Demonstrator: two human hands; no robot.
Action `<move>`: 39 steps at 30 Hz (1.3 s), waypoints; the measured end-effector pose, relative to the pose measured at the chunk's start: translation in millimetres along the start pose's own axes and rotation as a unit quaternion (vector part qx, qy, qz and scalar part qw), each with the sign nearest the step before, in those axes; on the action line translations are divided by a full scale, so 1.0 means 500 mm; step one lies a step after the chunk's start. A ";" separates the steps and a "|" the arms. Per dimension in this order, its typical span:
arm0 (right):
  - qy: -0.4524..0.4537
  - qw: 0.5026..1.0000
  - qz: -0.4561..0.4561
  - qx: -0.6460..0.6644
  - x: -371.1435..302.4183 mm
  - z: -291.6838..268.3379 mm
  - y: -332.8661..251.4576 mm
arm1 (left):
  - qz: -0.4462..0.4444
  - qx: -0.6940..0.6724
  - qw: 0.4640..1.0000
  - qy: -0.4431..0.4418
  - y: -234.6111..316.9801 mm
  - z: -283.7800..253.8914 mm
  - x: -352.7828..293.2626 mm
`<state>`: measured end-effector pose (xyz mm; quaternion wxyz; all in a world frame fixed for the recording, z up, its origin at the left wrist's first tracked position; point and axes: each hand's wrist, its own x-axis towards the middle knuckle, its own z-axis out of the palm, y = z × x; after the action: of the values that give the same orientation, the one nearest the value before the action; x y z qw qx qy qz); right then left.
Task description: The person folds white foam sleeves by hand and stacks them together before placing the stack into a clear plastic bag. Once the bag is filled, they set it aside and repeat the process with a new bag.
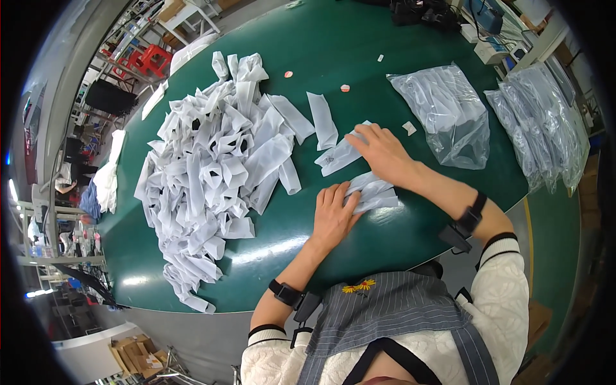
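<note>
In the head view, the left hand (333,215) lies palm down at the left end of the near packets (375,190), a small overlapping group of whitish sleeves. Its fingers (330,193) are slightly parted and gently bent, and the thumb stands apart from the index finger, with the edge of the packets between them. Thumb and index touch that edge; whether they clamp it, I cannot tell.

The right hand (387,156) reaches in over the far packet (341,158), a similar sleeve. Its fingers (370,133) curl over the packet's upper right end, close together, with the thumb beside the index finger. They touch the packet, but the grip beneath is hidden, so I cannot tell whether they are pinched on it. Most of the far packet lies bare to the left of these fingers, slanting down toward its lower left end, beyond the left hand's fingertips.

The near packets lie between the two hands, just right of the left thumb and below the right palm, on the green surface (333,38). A loose packet (323,120) lies just beyond the far one. A large pile (205,160) is to the left; a clear bag (443,109) of packets lies to the right.
</note>
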<state>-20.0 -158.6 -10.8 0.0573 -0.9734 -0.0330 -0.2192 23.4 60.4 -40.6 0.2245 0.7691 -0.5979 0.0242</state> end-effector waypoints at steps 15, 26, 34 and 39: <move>-0.313 0.882 0.144 0.323 -0.096 -0.028 -0.050 | 0.025 -0.031 0.998 -0.054 -0.012 -0.037 -0.028; -0.219 0.966 0.066 0.124 -0.044 0.010 -0.019 | -0.002 0.015 0.999 -0.038 0.010 -0.049 -0.002; -0.186 0.938 0.181 0.230 0.054 -0.013 0.006 | 0.008 -0.035 0.999 -0.014 -0.029 -0.018 0.006; -0.081 0.951 0.260 0.148 0.150 0.105 -0.079 | -0.032 -0.029 0.999 -0.015 0.005 0.000 -0.001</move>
<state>66.2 -110.0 -22.1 0.2531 -0.9433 0.1849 -0.1095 20.9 60.6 -40.1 0.2387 0.7811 -0.5769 -0.0122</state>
